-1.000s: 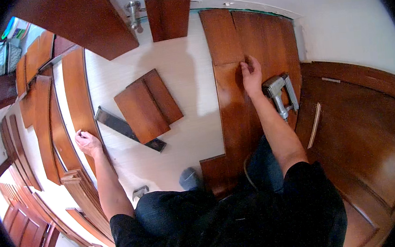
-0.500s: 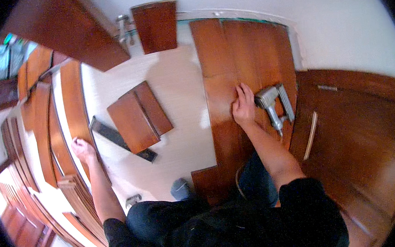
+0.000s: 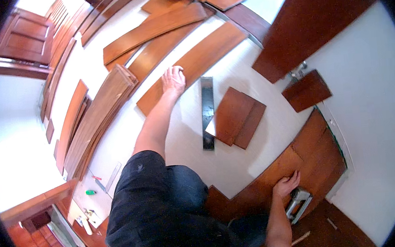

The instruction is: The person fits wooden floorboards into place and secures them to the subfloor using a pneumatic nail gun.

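My left hand (image 3: 174, 80) rests on a long orange-brown floor plank (image 3: 215, 49) lying on the pale floor, its fingers laid over the wood. Off to the right, my right hand (image 3: 287, 184) leans on the laid wooden flooring (image 3: 309, 156) with its fingers stretched out. Just beside it a silver nail gun (image 3: 299, 204) lies on the boards, partly behind my forearm. Between my hands are a dark flat metal bar (image 3: 207, 109) and two short board pieces (image 3: 236, 113), one overlapping the other; the boards cover part of the bar.
A stack of narrow planks (image 3: 100, 122) lies to the left, with more loose boards (image 3: 158, 31) beyond. A wooden door (image 3: 310, 21) stands at the far right, near a short board (image 3: 307, 90) by the wall. A green item (image 3: 90, 192) lies at lower left.
My view has swung left, bringing the plank stack and far room into sight. My left hand has come down onto the long plank, while my right hand stays on the flooring by the nail gun.
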A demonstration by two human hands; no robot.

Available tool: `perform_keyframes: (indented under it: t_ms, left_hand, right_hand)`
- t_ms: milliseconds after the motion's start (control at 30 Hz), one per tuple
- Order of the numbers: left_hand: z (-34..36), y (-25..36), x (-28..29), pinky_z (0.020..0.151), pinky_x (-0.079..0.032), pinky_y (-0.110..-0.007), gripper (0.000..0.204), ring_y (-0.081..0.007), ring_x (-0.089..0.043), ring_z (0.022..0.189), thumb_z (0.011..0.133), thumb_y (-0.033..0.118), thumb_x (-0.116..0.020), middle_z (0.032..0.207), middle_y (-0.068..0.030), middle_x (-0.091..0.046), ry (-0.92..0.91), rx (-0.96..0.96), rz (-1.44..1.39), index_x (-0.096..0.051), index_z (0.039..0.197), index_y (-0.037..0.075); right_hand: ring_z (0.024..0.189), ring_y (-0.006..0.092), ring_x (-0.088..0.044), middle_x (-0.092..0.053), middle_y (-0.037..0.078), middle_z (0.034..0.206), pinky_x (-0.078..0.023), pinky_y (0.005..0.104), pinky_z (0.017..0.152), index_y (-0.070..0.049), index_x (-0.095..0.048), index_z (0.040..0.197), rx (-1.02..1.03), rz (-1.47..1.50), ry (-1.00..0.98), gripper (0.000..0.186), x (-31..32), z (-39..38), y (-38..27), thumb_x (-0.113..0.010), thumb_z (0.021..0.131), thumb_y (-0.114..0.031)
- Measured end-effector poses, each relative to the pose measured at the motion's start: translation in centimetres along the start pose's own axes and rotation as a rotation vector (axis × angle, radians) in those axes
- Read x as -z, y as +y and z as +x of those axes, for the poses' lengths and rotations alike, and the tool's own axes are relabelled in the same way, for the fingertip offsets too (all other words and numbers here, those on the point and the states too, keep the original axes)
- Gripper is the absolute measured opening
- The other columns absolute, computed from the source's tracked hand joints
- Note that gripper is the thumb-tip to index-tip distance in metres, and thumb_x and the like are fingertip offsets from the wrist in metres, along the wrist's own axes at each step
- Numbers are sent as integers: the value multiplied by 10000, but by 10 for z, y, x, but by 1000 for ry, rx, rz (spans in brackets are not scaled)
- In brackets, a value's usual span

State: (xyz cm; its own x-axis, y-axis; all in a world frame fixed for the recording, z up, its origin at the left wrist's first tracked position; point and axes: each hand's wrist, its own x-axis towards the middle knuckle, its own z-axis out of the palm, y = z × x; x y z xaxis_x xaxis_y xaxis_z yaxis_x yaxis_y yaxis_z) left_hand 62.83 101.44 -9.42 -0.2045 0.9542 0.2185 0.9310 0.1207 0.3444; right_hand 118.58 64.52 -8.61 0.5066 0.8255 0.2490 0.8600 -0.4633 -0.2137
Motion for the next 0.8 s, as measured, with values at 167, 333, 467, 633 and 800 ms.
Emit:
perform_keyframes:
  t_ms: [167,333,467,633,800]
  left_hand:
    - [-2,8,0,993,-428,-461,162,-300,-568,1120,918,194,-593,1075,-117,-610,15,19,-39,-601,1073,145]
    - [-3,11,6,1001,-424,-461,160,-304,-572,1126,918,182,-585,1083,-114,-623,25,15,-59,-607,1065,126]
    - [-1,12,10,1000,-427,-456,154,-304,-575,1129,913,181,-591,1085,-116,-628,12,21,-62,-611,1054,122]
    - [-1,9,7,949,-454,-460,138,-317,-598,1062,888,158,-611,1036,-120,-637,62,3,-74,-611,1020,119]
    - [-2,7,6,934,-454,-464,139,-318,-597,1049,883,152,-616,1022,-116,-632,110,-16,-82,-606,1018,120]
  right_hand:
    - [1400,401,-393,-446,203,1511,-296,504,1196,10,-515,1420,17,31,4,507,1,3,6,-485,915,-32]
    - [1399,401,-394,-441,210,1515,-296,499,1197,1,-507,1430,16,21,8,513,-3,2,11,-472,919,-26]
    - [1398,403,-395,-440,208,1518,-296,504,1196,-6,-495,1438,39,29,13,524,2,2,4,-466,915,-23]
    - [1395,405,-398,-442,197,1520,-302,512,1191,-4,-498,1428,16,18,8,520,1,3,4,-468,910,-31]
    - [1386,407,-406,-452,199,1505,-313,515,1184,6,-509,1408,41,22,32,505,-2,3,7,-468,907,-39]
